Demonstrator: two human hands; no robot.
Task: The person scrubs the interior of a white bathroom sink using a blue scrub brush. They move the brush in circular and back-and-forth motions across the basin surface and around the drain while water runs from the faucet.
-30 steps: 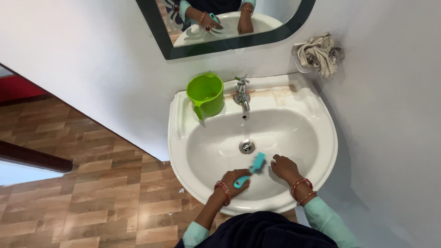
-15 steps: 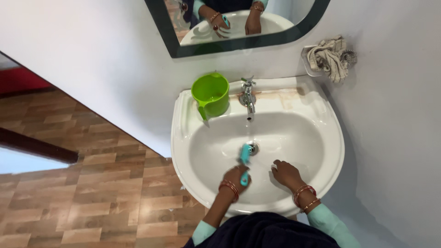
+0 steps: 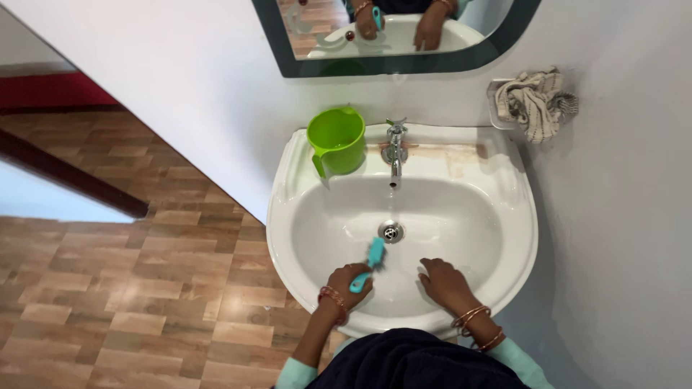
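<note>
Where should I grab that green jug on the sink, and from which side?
Take the green jug by its handle, coming from the front left. The handle points toward the sink's front edge, and the tap stands close on its right.

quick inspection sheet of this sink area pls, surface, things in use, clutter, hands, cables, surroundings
surface: white sink, basin wet, brownish stain on the back ledge beside the tap; drain uncovered
job's things: teal brush, head down on the basin just below the drain
clutter: green jug on the sink's back left ledge; crumpled checked cloth in a wall holder at the right
grippers: left hand closed around the brush handle; right hand resting fingers down on the basin, holding nothing
cables: nothing seen
surroundings: dark-framed mirror above the tap, white walls, wood-pattern floor at the left
</note>
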